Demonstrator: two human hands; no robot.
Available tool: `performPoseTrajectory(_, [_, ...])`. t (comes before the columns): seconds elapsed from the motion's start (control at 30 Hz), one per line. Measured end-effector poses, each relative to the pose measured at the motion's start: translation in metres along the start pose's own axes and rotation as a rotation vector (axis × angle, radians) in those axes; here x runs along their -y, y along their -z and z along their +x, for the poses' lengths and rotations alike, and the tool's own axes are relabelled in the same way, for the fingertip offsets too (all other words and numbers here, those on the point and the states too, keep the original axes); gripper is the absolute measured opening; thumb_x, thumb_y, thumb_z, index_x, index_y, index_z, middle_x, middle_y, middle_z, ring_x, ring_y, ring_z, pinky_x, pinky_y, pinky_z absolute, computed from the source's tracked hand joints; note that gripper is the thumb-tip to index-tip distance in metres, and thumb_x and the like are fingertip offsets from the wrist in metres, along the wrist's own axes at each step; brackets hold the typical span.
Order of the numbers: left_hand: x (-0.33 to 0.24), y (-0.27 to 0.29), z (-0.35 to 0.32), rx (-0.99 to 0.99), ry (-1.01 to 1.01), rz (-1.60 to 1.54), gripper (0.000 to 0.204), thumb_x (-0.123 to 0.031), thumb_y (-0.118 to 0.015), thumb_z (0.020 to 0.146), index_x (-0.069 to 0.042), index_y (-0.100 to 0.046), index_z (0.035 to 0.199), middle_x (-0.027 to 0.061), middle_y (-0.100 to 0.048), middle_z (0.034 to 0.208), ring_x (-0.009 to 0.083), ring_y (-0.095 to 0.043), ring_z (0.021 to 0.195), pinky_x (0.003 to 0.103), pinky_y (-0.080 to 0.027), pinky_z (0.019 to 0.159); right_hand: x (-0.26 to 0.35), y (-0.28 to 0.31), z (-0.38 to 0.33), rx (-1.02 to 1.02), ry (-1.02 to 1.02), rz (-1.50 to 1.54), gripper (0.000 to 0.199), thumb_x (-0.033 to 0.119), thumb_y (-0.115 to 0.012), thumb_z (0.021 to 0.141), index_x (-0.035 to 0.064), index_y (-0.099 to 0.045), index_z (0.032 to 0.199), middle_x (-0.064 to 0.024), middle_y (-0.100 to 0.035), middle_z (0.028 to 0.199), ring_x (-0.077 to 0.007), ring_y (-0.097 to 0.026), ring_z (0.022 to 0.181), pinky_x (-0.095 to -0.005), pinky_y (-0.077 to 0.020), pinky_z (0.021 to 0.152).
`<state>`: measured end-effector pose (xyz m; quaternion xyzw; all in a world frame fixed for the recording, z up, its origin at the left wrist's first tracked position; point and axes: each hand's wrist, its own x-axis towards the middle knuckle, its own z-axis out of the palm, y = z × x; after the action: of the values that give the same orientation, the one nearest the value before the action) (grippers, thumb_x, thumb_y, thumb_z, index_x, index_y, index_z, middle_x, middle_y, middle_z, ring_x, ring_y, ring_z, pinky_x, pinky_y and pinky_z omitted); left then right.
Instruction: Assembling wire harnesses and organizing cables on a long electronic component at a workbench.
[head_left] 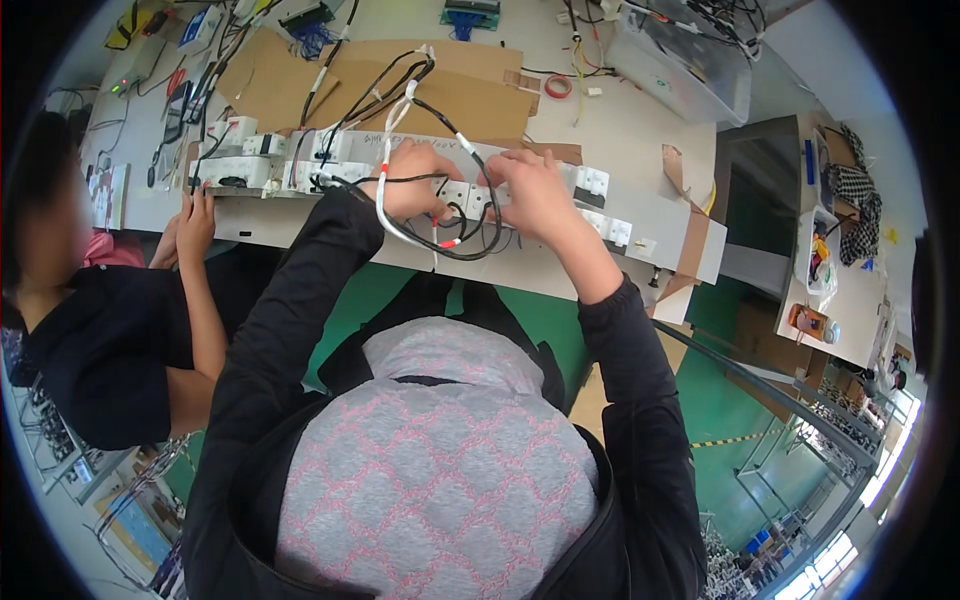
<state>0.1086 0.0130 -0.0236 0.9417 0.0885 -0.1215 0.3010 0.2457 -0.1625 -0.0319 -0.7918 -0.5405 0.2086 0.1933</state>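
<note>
A row of white socket blocks [455, 193] stands along the near edge of the table, with black cables running into it. My left hand [408, 178] is at the middle of the row, its fingers curled in on a black cable [456, 212] at the block's front. Thumb and fingers of my right hand [532, 192] close around the right side of the same block. A looped cable harness [472, 150], black and white with red bands, arches over both hands. Some fingertips are hidden behind the cables and blocks.
More white socket units [592, 185] continue to the right. Behind them lies brown cardboard [470, 75], with a red tape roll [558, 87] and a clear plastic bin [690, 65] farther back. A co-worker's hand [196, 225] works at the row's left end.
</note>
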Motion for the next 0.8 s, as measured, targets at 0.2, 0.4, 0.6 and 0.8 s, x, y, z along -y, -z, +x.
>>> performPoseTrajectory(0.2, [0.010,-0.027,-0.019,-0.320,-0.063,-0.018,0.044,-0.026,-0.084,0.059,-0.012,-0.074,0.100,0.0222,-0.056,0.121,0.0416,-0.047,0.120,0.046,-0.037,0.103,0.009,0.009,-0.011,0.128,-0.019,0.026,0.044,0.017,-0.084,0.066,0.0134,-0.063,0.105,-0.0036,-0.064,0.111,-0.0275,-0.053,0.122,-0.0650,-0.0216,0.113])
performPoseTrajectory(0.4, [0.009,-0.091,-0.076,-0.863,-0.240,0.175,0.028,-0.006,-0.076,0.073,-0.004,-0.062,0.097,0.0165,-0.055,0.123,0.0389,-0.052,0.121,0.044,-0.047,0.098,0.023,-0.032,-0.108,-0.495,0.152,0.111,0.028,0.008,-0.075,0.076,0.0085,-0.063,0.101,-0.0107,-0.064,0.109,-0.0325,-0.056,0.118,-0.0509,-0.0391,0.105])
performPoseTrajectory(0.6, [-0.009,-0.167,-0.110,-0.501,0.320,-0.675,0.025,-0.007,-0.063,0.090,-0.001,-0.057,0.113,0.0075,-0.061,0.092,0.0145,-0.062,0.074,0.028,-0.051,0.061,0.027,-0.112,-0.137,-0.142,-0.142,0.732,0.037,0.008,-0.071,0.083,0.0022,-0.058,0.117,-0.0114,-0.067,0.091,-0.0248,-0.067,0.083,-0.0342,-0.0535,0.075])
performPoseTrajectory(0.8, [-0.081,-0.107,-0.092,0.198,0.240,-1.416,0.017,-0.007,-0.050,0.097,0.001,-0.061,0.108,0.0085,-0.062,0.089,0.0154,-0.064,0.083,0.029,-0.054,0.077,0.011,-0.104,-0.131,0.157,0.027,0.819,0.046,0.017,-0.076,0.078,0.0070,-0.059,0.120,-0.0134,-0.066,0.101,-0.0284,-0.062,0.104,-0.0386,-0.0465,0.094])
